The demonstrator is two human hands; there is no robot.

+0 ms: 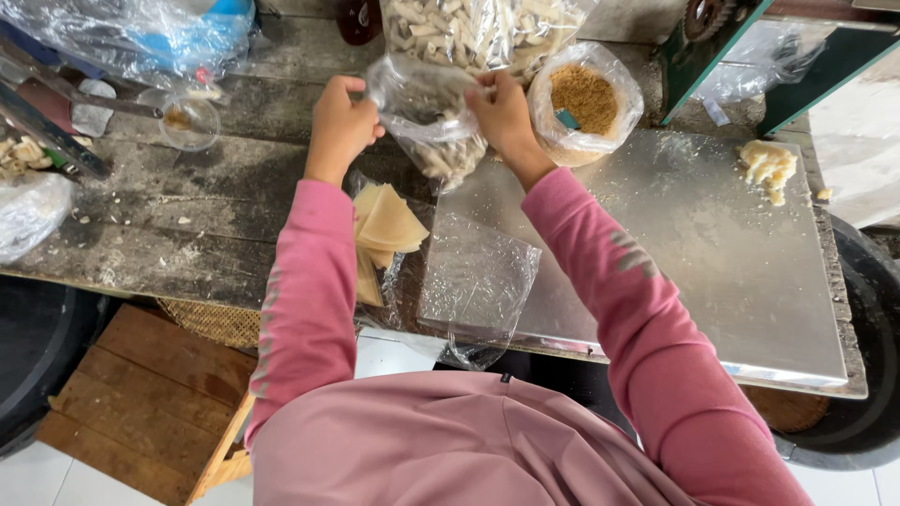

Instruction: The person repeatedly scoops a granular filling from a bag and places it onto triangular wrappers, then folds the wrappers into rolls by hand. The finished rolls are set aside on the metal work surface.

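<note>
- Up close, both hands are closed on the mouth of a small clear plastic bag of pale finger-shaped rolled snacks [433, 126], held up over the worn dark wooden table [187, 225].
- Her left hand [339, 126] pinches the bag's left edge in a curled fist; her right hand [503, 114] grips the right edge, fingers folded over the film.
- So the bag hangs between the two hands, its filled bottom sagging below them toward the steel sheet [712, 253].
- To my eye the risk is a slip: the film looks thin, and if either pinch loosens the mouth could tip and spill pieces.
- Close by sit a stack of flat yellow wrappers [386, 225], an empty clear bag [478, 281] and a bag of brown crumbs [586, 98], any of which a falling bag could knock.
</note>
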